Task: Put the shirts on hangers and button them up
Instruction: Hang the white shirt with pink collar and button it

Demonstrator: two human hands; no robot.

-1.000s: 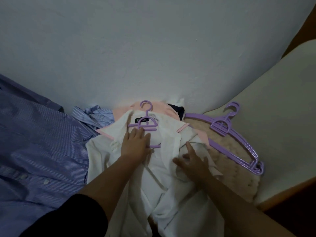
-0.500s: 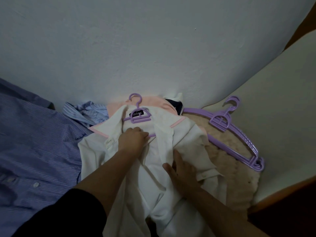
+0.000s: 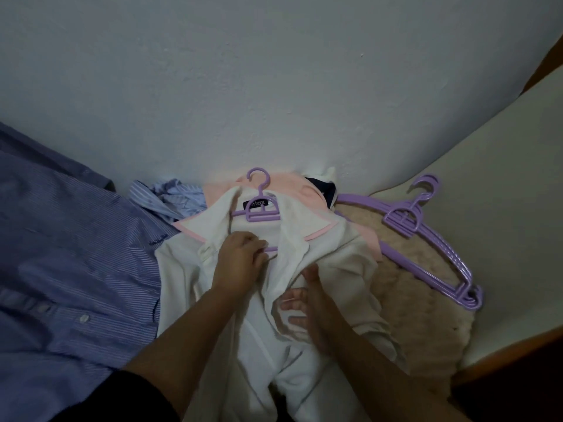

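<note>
1. Head view: white shirt [image 3: 304, 300] lies front-up, centre, purple hanger [image 3: 262, 208] inside its collar
2. Left hand [image 3: 240, 263] curled, gripping hanger's lower bar and placket
3. Right hand [image 3: 307, 303] fingers straight, tucked under right front panel
4. Spare hangers [image 3: 426, 239] lie right; blue striped shirt [image 3: 70, 254] lies left

White shirt [image 3: 304, 376] hem cut off below; purple hanger [image 3: 259, 210] shoulders hidden inside.
</note>
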